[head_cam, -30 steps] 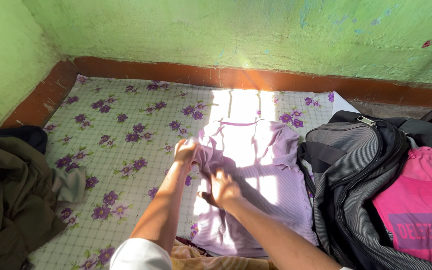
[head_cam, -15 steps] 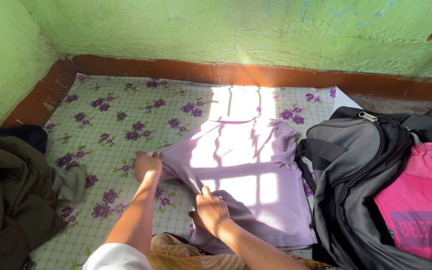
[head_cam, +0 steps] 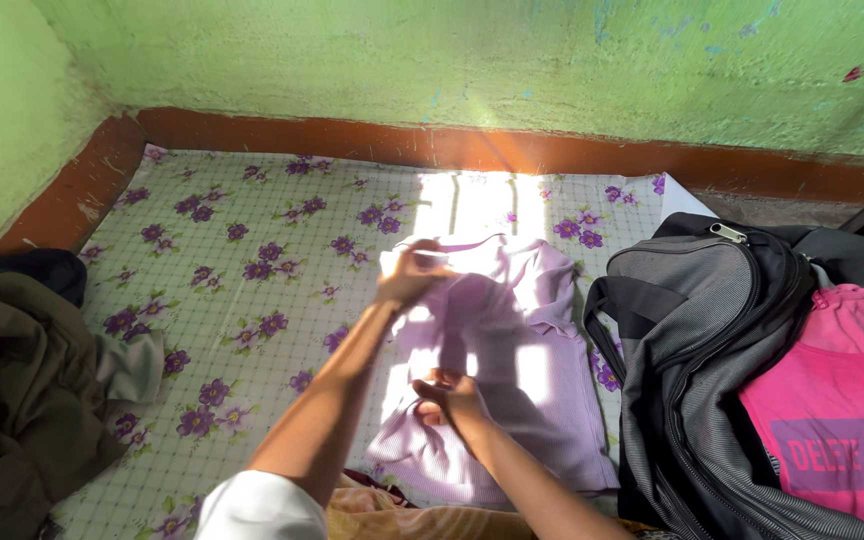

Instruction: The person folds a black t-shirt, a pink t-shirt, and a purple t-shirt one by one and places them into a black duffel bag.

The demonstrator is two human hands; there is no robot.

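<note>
A lilac ribbed top (head_cam: 527, 370) lies on a bed sheet printed with purple flowers (head_cam: 252, 250). My left hand (head_cam: 410, 278) grips the top's upper left edge and has it lifted and pulled over toward the middle. My right hand (head_cam: 449, 395) pinches the lower left part of the same top, closer to me. Sunlight falls across the garment and both hands.
A grey and black backpack (head_cam: 712, 360) lies open at the right with a pink printed shirt (head_cam: 837, 410) on it. A heap of olive-brown clothes (head_cam: 22, 400) lies at the left. Green walls with a brown skirting (head_cam: 472, 150) bound the bed.
My left hand has moved from the top's outer left edge up and right, carrying the fabric over the garment. My right hand has slid up a little onto the top.
</note>
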